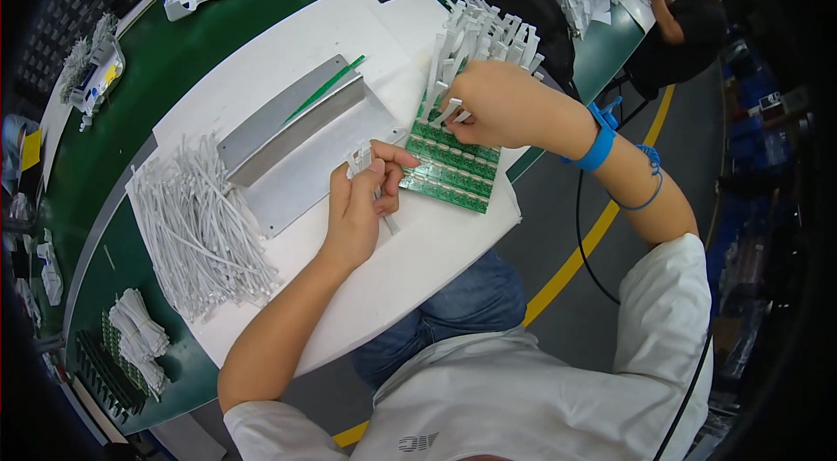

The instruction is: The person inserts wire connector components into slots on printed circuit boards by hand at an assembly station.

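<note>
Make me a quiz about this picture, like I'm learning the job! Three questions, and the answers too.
1. Which hand reaches among the white cables sticking up from the green circuit board?
A) left
B) right
C) neither

2. True or false: a blue wristband circles the right arm.

3. Fill in: the thin strip at the metal piece is coloured ____.

Key:
1. B, the right hand
2. True
3. Green

The cables [199, 230] look plastic, the bracket [305, 172] smooth, dull metal.
</note>
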Available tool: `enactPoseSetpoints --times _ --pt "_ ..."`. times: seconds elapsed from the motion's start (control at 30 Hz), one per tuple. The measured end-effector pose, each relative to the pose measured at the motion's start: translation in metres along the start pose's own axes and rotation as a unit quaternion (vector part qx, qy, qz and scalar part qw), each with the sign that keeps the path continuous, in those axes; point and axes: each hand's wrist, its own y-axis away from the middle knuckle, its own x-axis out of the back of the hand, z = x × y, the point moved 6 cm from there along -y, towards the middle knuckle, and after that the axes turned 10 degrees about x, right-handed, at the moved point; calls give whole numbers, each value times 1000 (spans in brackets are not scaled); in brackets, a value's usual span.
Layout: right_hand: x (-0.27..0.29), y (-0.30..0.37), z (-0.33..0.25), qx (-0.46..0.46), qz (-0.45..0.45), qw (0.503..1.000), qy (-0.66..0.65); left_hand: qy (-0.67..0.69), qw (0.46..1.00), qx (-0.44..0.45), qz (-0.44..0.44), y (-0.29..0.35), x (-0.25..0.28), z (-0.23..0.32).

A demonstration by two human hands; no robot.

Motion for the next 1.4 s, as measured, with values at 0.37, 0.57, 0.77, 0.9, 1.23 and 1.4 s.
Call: enactPoseSetpoints --times 0.37,0.57,0.77,0.9,1.23,1.4 --pt "9 14 -9 3 -6 1000 -17 -13 1000 -8 -6 15 -21 5" --pt "50 54 -73 -63 248 960 114 5 999 11 -44 29 -17 14" --pt "48 66 -122 -2 436 898 -57 40 989 61 -128 40 -25 11" --pt "14 57 -113 -10 366 915 -171 -8 985 96 -147 49 -34 17" --pt "-5 75 -108 -109 391 818 -408 -118 977 72 -159 56 -59 17" --pt "7 85 -117 -91 463 849 -238 -98 978 89 -162 57 -63 16"
